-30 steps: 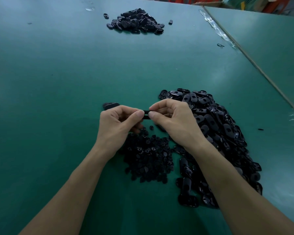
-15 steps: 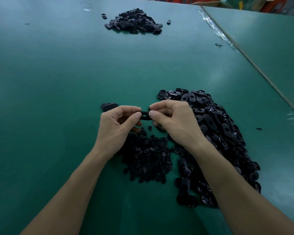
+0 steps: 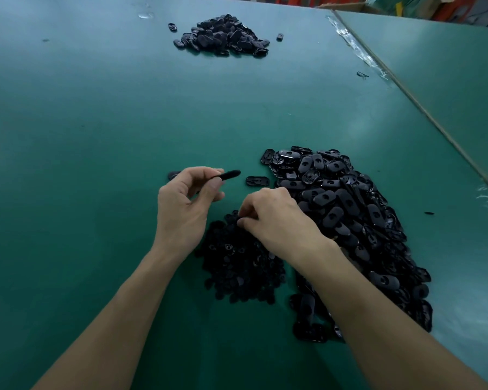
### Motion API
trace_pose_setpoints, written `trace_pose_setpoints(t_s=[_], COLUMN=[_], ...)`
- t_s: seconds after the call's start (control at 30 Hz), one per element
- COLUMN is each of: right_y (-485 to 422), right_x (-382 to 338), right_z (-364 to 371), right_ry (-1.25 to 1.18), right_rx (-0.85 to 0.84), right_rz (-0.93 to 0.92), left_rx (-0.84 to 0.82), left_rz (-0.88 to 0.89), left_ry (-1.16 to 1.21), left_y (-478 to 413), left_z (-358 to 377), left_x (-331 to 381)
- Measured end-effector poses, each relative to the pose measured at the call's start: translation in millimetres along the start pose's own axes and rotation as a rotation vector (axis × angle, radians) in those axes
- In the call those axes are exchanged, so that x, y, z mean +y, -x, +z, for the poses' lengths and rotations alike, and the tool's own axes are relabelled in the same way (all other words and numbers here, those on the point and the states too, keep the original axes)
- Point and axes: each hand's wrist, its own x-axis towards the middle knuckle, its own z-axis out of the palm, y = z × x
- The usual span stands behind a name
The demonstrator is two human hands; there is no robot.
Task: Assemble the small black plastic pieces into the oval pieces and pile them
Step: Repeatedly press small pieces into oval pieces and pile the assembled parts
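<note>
Now the left hand [image 3: 183, 209] is raised a little above the green table [image 3: 82, 122], its grip closed on one oval piece [image 3: 231, 174], pinched at one end between thumb and forefinger so the other end sticks out to the right. The right hand [image 3: 276, 218] is down on the heap of small black pieces [image 3: 237, 266] close to the person, fingers curled with the tips together at the heap's top edge. Whether that grip has caught a piece cannot be told. Just right of that heap, partly under the right forearm, lies the large heap of loose oval pieces [image 3: 350, 220]. A single oval piece [image 3: 257, 181] lies flat between the held one and the large heap. Far across the table sits the pile of finished pieces [image 3: 223, 36], with a stray piece on either side.
</note>
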Motion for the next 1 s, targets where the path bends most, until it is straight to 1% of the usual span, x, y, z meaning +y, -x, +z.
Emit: trace_pose_setpoints(t_s=[0.1,0.23,0.4,0.6,1.0], right_y=[0.0,2.9,8.0,7.8,7.0], right_x=[-1.9,-4.8,-2.5,-4.3,0.9], right_z=[-0.4,-3.1,-8.9,-13.4,-15.9], right_ry=[0.002,0.005,-0.167,-0.295,-0.346], right_rx=[-0.012,0.020,0.084,0.170,0.103], right_rz=[0.014,-0.009,0.002,-0.032,-0.060], left_rx=[0.010,0.034,0.085,0.086,0.085], left_rz=[0.008,0.013,0.002,-0.011,-0.031], left_ry=[0.010,-0.029,-0.097,-0.075,-0.071], left_y=[1.1,2.2,1.5,2.0,2.1], left_z=[0.6,0.0,-2.4,-0.7,-1.1], left_x=[2.1,2.6,-0.3,1.1,1.7])
